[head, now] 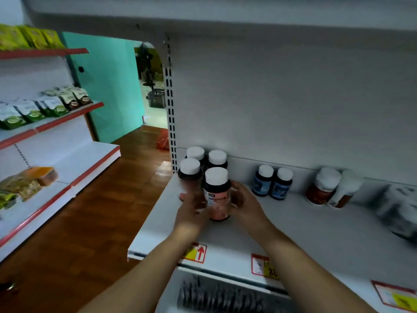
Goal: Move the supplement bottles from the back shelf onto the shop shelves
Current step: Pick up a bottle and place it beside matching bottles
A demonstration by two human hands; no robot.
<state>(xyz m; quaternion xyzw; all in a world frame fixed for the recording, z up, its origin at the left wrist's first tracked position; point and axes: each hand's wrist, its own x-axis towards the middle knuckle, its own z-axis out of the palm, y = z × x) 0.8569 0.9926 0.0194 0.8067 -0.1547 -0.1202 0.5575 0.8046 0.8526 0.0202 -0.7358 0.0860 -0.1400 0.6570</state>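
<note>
Several pink-labelled supplement bottles with white caps stand in a cluster at the left end of the white shop shelf point(316, 233). The front pink bottle point(217, 193) stands upright on the shelf between both my hands. My left hand point(190, 213) grips its left side and partly covers the bottle beside it point(190, 177). My right hand point(244, 204) wraps the right side. Two more pink bottles point(217, 159) stand behind, against the back panel.
Two blue-labelled bottles point(272, 182) stand to the right, then two red-labelled bottles point(325, 186) and a blurred packet point(399, 211). Price tags point(264, 265) line the shelf's front edge. A shelf overhangs above. Across the wooden-floored aisle, red-edged shelves point(67, 118) hold packets.
</note>
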